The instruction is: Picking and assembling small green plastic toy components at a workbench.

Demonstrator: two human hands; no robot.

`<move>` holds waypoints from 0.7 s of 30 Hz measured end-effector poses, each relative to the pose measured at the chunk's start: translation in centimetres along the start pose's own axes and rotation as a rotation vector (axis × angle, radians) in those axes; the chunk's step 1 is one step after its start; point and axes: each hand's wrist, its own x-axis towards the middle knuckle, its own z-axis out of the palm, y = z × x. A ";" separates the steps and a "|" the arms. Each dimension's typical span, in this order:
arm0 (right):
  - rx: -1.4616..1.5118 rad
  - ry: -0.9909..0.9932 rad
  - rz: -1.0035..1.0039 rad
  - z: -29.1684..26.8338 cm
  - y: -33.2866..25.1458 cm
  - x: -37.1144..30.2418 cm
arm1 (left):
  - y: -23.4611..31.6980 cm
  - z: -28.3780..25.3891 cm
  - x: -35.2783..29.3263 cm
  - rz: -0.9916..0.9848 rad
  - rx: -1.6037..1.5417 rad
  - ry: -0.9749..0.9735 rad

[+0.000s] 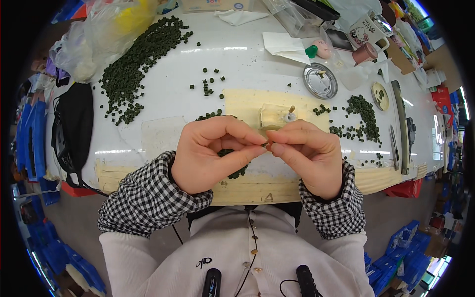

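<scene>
My left hand (210, 153) and my right hand (314, 156) meet fingertip to fingertip above the table's near edge. Thumb and forefinger of the left pinch a tiny dark green piece, mostly covered by the fingers. The right hand is pinched closed too; what lies between its fingertips is too small and hidden to make out. Just beyond them, a cream-coloured block (269, 115) carries a small whitish cylinder (290, 117) and a brown peg. Beneath the left hand, a heap of small dark green parts (238, 172) is partly hidden.
A big pile of green parts (133, 69) spreads at the far left, with a smaller one (363, 116) at right. A round metal lid (320, 81), a shallow dish (380, 96), tweezers (394, 147) and a mug (367, 32) stand right. A black bag (74, 131) lies left.
</scene>
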 end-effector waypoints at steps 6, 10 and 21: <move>0.136 -0.029 0.135 -0.2 -0.4 0.1 | 0.4 0.3 -0.3 0.073 0.144 0.020; 0.049 -0.024 -0.002 0.0 0.3 0.1 | 0.0 -0.3 0.0 0.178 0.318 -0.048; 0.106 -0.064 0.117 -0.2 0.2 0.0 | 0.1 -0.4 0.2 0.240 0.364 -0.050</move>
